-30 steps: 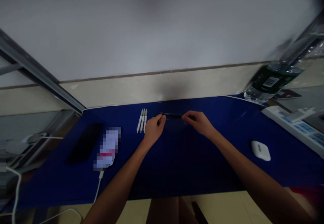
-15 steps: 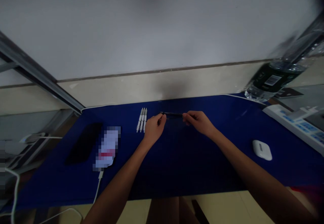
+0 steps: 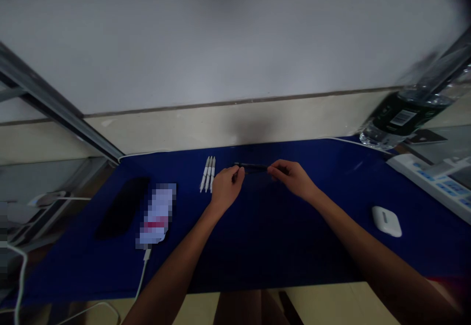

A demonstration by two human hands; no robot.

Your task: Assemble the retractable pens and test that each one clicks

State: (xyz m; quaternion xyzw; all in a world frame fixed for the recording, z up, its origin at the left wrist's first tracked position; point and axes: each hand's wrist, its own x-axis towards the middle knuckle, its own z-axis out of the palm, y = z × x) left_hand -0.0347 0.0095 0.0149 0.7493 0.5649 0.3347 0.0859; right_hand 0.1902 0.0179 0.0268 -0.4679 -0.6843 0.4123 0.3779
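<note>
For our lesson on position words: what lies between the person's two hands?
In the head view, a slim dark object, too dim to identify, spans the gap between the left hand and the right hand, held by both.

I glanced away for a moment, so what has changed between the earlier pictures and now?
Nothing was visibly taken hold of or let go: the left grip and right grip both hold the dark slender item. They, the white case and the bottle appear slightly farther right in the picture, probably mostly a camera shift. The three white pens and the lit phone lie as before.
</note>
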